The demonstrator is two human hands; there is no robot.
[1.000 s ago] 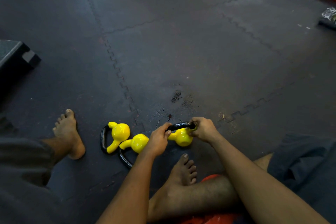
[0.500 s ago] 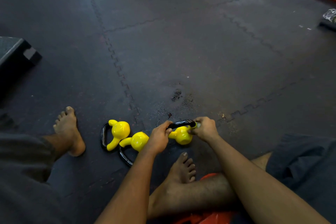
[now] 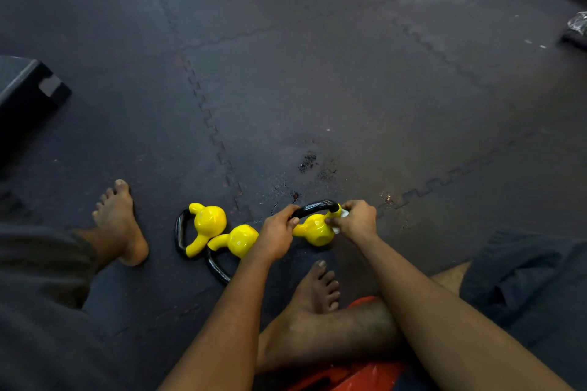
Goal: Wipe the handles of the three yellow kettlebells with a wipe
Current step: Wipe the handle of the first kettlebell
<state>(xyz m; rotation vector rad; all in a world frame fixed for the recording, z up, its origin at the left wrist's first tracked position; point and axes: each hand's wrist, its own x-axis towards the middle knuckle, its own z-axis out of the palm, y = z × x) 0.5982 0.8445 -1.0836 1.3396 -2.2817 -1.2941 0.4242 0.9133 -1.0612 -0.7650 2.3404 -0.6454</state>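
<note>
Since a moment ago your right hand (image 3: 355,220) has slid the white wipe (image 3: 342,215) down to the handle's right end, where black meets yellow. Nearest you, both bare feet and two forearms frame three yellow kettlebells on the dark floor mat (image 3: 317,79): left one (image 3: 208,221), middle one (image 3: 239,240), and right one (image 3: 316,229). Your left hand (image 3: 275,235) is closed around its black handle (image 3: 313,207); your right fingers pinch the wipe against it.

No readable text; faint marks on middle kettlebell (image 3: 236,240) too blurred to read.
</note>
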